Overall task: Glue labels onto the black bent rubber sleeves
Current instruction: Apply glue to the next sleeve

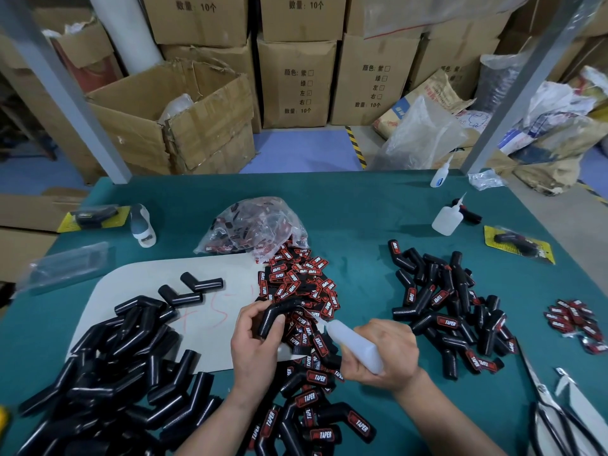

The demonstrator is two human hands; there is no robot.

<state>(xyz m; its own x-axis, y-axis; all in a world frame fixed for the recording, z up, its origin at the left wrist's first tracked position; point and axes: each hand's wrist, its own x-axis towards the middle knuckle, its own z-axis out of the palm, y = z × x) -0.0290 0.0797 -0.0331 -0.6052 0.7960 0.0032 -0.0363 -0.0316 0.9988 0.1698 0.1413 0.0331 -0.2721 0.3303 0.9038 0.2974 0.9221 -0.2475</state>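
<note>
Both hands work above the middle of the green worktop (362, 209). The left hand (255, 337) grips one black bent sleeve (274, 319), fingers curled round its lower limb and the thumb pressed along its side, so that the bend points up and away. The right hand (385, 353) is closed round a translucent glue bottle (353, 343), held tilted with its nozzle aimed left at the held sleeve. The tip sits just beside the sleeve, and whether it touches cannot be told. Under and beyond the hands lies a loose heap of red-and-black labels (296, 284), spilling from a clear plastic bag (253, 228) further back. To the left, a pile of unlabelled sleeves (115, 366) rests partly on a pale sheet (204, 327) marked with red scribbles, and two more bare sleeves lie apart near its far edge. Finished sleeves bearing labels lie in a pile on the right (444, 311), and another lot (316, 409) lies between the forearms at the near edge. Two spare glue bottles (445, 218) stand near the far right, a small cluster of labels (575, 320) lies at the right edge, and scissors (552, 419) rest near the right corner. Cardboard boxes (296, 80) are stacked on the floor behind.
</note>
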